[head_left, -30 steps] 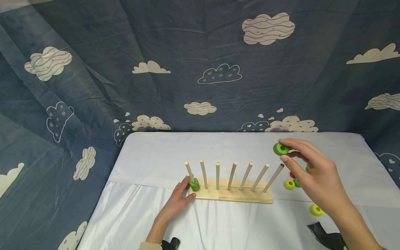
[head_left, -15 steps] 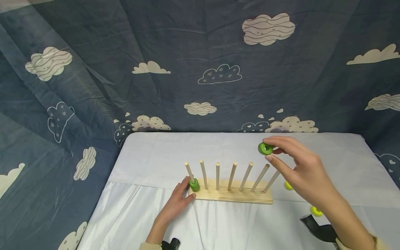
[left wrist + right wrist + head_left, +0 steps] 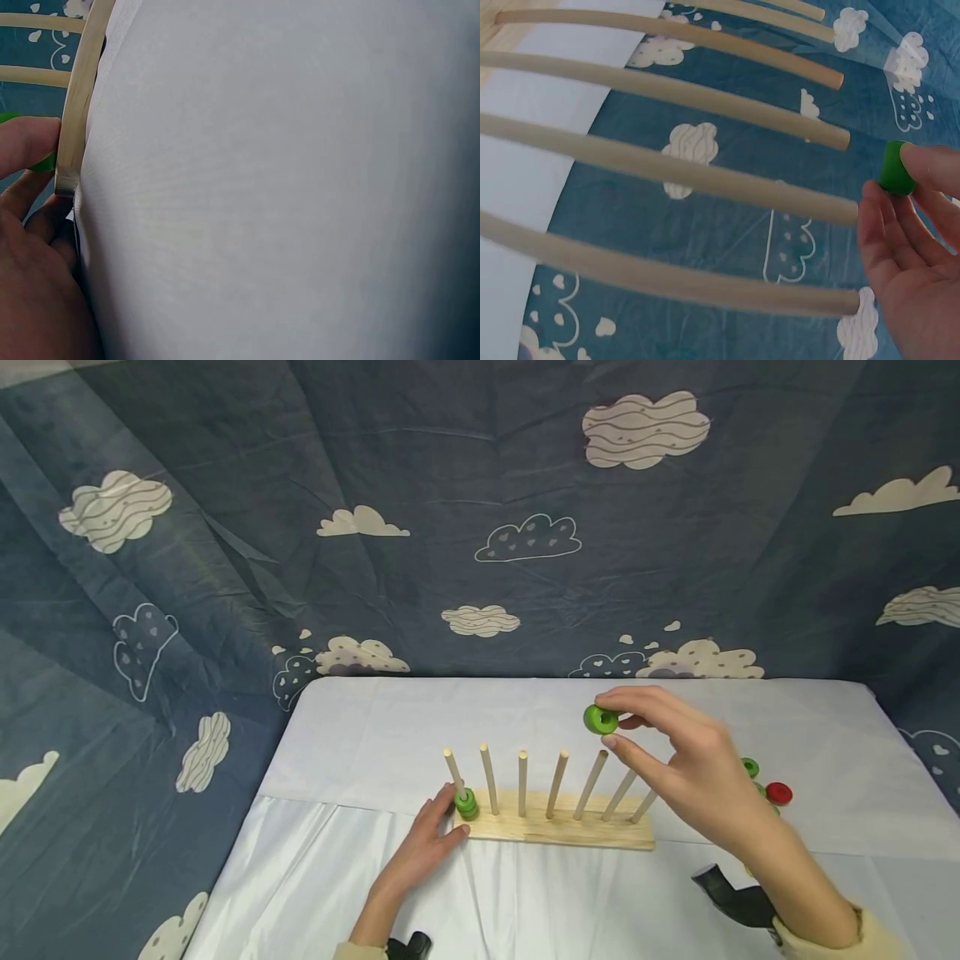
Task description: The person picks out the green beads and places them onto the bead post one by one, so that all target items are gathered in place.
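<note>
My right hand (image 3: 686, 760) pinches a green ring (image 3: 591, 721) between thumb and fingers, above the wooden peg rack (image 3: 540, 832). In the right wrist view the green ring (image 3: 895, 169) is level with the peg tips and apart from them. My left hand (image 3: 427, 843) grips the left end of the rack, thumb at the front edge, fingers behind. The left wrist view shows the board (image 3: 77, 105) edge-on beside the left thumb (image 3: 30, 142). Green rings (image 3: 467, 806) sit at the foot of the leftmost peg (image 3: 452, 768); the other pegs are bare.
Right of the rack, a red ring (image 3: 779, 793) and green rings (image 3: 750, 767) lie on the white cloth (image 3: 360, 735), partly hidden by the right arm. A dark cloud-print curtain (image 3: 420, 577) hangs behind the table. A black strap (image 3: 735, 897) is at the right wrist.
My right hand has moved left with the green ring, from beyond the rightmost peg to over the right half of the rack. The left hand and rack have stayed put.
</note>
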`<state>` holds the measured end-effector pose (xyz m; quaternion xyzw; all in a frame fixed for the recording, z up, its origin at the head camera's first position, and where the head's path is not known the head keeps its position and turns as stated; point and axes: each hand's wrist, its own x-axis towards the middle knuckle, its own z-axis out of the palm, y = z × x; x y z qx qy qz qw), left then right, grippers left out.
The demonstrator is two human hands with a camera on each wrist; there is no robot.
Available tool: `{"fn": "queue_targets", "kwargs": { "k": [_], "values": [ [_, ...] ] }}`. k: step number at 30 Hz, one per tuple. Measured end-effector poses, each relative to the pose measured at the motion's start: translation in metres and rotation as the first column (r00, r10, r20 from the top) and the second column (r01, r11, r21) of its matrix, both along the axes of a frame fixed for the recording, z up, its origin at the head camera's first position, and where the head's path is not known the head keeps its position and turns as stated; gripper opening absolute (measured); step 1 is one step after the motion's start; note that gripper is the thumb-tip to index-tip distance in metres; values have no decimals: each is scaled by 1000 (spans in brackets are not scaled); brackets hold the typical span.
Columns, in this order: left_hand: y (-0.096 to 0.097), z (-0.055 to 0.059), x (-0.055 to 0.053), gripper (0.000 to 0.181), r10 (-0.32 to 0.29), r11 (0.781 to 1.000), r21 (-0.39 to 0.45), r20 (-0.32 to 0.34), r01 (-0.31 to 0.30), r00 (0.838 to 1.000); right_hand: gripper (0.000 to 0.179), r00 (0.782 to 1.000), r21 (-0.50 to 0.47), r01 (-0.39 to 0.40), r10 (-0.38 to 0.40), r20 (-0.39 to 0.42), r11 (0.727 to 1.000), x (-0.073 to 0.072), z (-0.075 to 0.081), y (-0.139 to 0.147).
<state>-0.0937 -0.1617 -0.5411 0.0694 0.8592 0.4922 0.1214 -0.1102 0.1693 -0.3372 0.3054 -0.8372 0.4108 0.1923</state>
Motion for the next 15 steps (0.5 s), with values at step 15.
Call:
{"fn": "queue_targets", "kwargs": {
  "k": [15],
  "values": [
    [0,0,-1,66,-5,1000,-15,-16,5,1000,52,992,-40,-119,121,29,992,-13,-4,-27]
  ]
}}
